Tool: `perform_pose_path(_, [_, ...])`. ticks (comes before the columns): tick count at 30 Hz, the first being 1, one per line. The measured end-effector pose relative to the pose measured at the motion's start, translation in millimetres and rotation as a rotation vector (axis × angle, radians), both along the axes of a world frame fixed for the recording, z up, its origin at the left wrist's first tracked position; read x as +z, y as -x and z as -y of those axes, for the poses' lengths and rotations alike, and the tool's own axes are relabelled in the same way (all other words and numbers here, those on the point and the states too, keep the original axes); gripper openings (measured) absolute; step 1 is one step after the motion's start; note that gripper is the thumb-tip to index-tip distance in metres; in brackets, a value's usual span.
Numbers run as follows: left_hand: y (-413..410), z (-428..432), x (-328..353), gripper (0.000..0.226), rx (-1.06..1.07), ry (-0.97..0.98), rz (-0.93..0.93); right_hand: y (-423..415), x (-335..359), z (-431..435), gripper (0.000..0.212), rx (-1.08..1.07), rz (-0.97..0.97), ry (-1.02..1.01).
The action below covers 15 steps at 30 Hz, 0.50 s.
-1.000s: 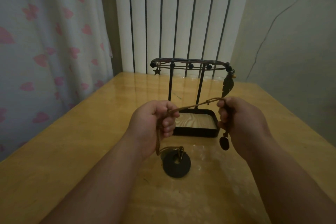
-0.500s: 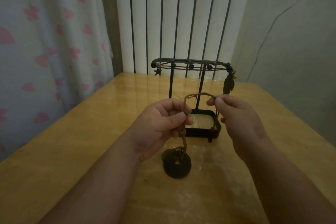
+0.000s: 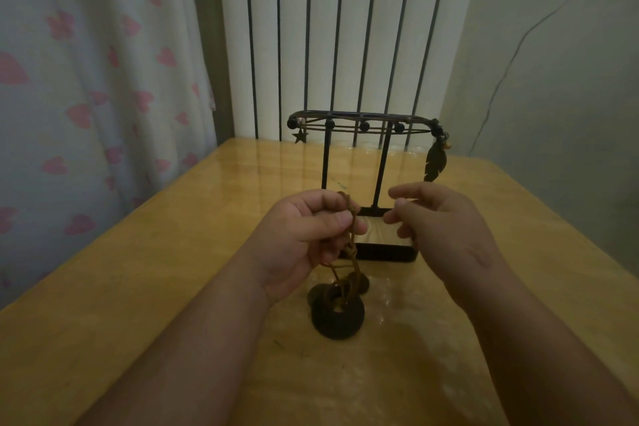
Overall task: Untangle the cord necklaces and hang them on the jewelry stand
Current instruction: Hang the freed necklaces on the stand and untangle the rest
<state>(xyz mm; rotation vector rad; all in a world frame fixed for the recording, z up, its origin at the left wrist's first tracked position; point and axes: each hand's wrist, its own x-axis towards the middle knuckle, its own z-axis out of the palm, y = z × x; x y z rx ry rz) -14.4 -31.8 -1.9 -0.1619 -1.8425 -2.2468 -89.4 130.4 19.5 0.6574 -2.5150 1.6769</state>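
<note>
No readable text

No letters, labels, brand marks, numbers or signs can be read anywhere in the frame; the light is dim, and the only markings that show are plain decorative patterns, not writing

Glossy wooden table (image 3: 138,287) is pictured in a dim room corner.
A pale curtain (image 3: 86,79) printed with pink hearts is hung across the left of the frame. White vertical slats (image 3: 345,28) are ranged at upper centre, and a grey wall (image 3: 560,107) at right is crossed by a thin dark line (image 3: 509,61).
</note>
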Motion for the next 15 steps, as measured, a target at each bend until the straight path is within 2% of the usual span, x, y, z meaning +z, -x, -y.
perform_pose_path(2, [1, 0, 0, 0.014, 0.03, 0.002, 0.011, 0, 1, 0, 0.016, -0.017, -0.032, 0.041])
perform_pose_path(8, [2, -1, -2, 0.022, 0.076, 0.005, 0.032, -7, 3, 0, 0.016, 0.05, -0.162, 0.13])
perform_pose_path(15, [2, -4, -1, 0.018, 0.065, 0.001, 0.036, -16, 4, 2, 0.013, 0.177, -0.339, 0.055])
